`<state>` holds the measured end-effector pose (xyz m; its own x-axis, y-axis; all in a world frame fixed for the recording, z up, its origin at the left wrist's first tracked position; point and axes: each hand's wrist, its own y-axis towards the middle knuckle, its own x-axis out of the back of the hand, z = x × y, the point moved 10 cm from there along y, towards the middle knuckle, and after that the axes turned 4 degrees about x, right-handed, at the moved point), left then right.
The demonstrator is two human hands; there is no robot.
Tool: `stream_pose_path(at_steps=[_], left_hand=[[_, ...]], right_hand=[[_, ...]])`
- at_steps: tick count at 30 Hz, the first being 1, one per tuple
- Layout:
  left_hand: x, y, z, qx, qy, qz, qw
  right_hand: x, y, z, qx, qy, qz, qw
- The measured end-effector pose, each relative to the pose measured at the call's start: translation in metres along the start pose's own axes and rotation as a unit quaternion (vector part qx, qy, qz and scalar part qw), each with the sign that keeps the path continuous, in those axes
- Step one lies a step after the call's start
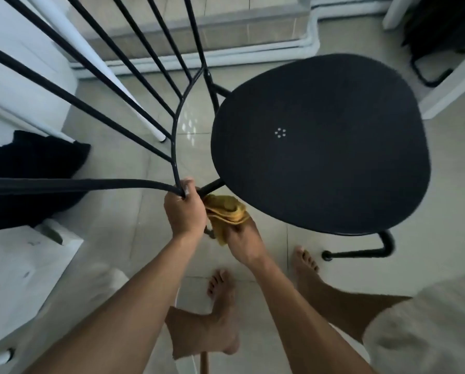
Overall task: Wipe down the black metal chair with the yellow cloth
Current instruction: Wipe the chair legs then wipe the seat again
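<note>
The black metal chair (320,147) stands on the tiled floor, its round seat at centre right and its barred backrest reaching up to the left. My left hand (184,211) grips the chair frame where the backrest rim meets the rear post, just left of the seat. My right hand (243,242) holds the folded yellow cloth (226,211) against the frame below the seat's near-left edge. The part of the frame under the cloth is hidden.
A dark cloth bundle (34,168) lies at the left beside a white box (23,276). White pipes (253,54) run along the far wall. Another black frame (431,71) stands at the top right. My bare feet (223,306) are on the tiles below the chair.
</note>
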<state>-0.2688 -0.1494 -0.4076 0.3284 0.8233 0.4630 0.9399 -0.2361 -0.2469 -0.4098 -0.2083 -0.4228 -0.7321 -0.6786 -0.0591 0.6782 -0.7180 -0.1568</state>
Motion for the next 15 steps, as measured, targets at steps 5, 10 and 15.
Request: stream_pose_path(at_steps=[5,10,15], left_hand=[[0.006,-0.026,-0.001,0.038,0.072,0.032,0.996],[-0.011,-0.067,0.004,0.16,0.011,0.094,0.983],[-0.055,-0.094,-0.037,0.173,-0.023,0.25,0.952]], right_hand=[[0.02,-0.036,0.046,0.038,-0.003,0.015,0.999],[0.078,-0.049,0.112,0.051,-0.058,-0.066,0.995],[0.167,-0.047,0.145,0.004,-0.345,-0.224,0.912]])
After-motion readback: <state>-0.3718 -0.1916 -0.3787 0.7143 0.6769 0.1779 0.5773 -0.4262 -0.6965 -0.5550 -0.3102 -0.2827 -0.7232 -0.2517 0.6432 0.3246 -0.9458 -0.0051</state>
